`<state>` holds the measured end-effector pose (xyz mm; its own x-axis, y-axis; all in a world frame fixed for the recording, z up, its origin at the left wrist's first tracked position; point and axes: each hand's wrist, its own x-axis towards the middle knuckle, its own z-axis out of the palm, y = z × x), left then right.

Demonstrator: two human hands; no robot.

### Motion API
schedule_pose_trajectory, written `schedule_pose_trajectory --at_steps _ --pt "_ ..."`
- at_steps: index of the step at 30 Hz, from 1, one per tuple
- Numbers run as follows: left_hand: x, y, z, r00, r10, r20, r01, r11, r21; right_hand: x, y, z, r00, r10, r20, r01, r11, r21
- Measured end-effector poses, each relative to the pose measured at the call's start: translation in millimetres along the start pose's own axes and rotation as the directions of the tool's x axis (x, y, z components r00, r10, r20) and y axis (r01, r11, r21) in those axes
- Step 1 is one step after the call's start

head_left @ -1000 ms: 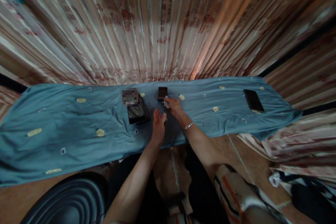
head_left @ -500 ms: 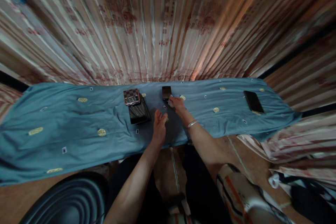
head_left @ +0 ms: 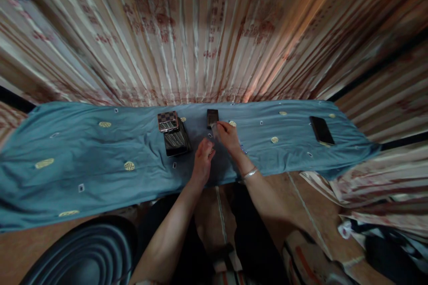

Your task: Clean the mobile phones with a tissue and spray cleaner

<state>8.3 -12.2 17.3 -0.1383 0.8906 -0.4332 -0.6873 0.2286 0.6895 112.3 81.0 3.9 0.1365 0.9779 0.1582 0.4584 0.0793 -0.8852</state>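
My right hand [head_left: 228,136] is closed, its thumb and fingers pinching a small pale, partly see-through scrap [head_left: 214,130] that looks like film or tissue. That scrap is at the near right corner of a dark brown, flat rectangular case [head_left: 212,116] lying on the cloth. To the left and nearer to me, my left hand [head_left: 202,156] hovers over the cloth with bent fingers apart and nothing visible in them. Further left, a brown checkered case with a shiny front edge [head_left: 167,120] lies partly on a glossy black rectangular box [head_left: 175,142].
A blue-green cloth with yellow patches [head_left: 100,156] covers the long table. A black phone-like slab [head_left: 321,130] lies at the right. Patterned curtains [head_left: 200,44] hang behind. A dark ribbed round stool or basin [head_left: 87,254] stands at the lower left.
My right hand has turned and shifted slightly to the right, its wrist lower, still pinching the pale scrap. My left hand's fingers have curled in a little. The cases have stayed put.
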Motion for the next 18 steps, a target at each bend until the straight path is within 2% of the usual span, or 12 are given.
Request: schedule_pose_trajectory --at_steps 3,6,11,14,18 --pt "-1.6 3.5 -1.6 0.994 -0.086 0.064 0.089 0.995 -0.04 -24.7 2.9 -0.6 0.999 -0.028 0.022 0.024 0.987 0.16" --pt "-3.2 2.6 -4.0 0.989 -0.112 0.095 0.116 0.993 -0.036 -46.4 4.4 -6.0 0.993 -0.058 0.104 0.034 0.975 0.22" --pt "-3.1 -4.5 -9.5 0.996 -0.071 0.062 0.069 0.997 0.025 -66.5 -0.2 -19.2 0.979 -0.15 0.135 0.124 0.975 0.185" --pt "-1.1 -6.6 -13.1 0.996 -0.069 0.054 0.067 0.997 0.032 -73.7 -5.1 -23.1 0.979 -0.138 0.148 0.116 0.982 0.147" --pt "0.2 -6.5 -15.8 0.992 -0.069 0.103 0.063 0.996 0.058 -73.4 -5.8 -32.2 0.985 -0.121 0.121 0.113 0.991 0.066"
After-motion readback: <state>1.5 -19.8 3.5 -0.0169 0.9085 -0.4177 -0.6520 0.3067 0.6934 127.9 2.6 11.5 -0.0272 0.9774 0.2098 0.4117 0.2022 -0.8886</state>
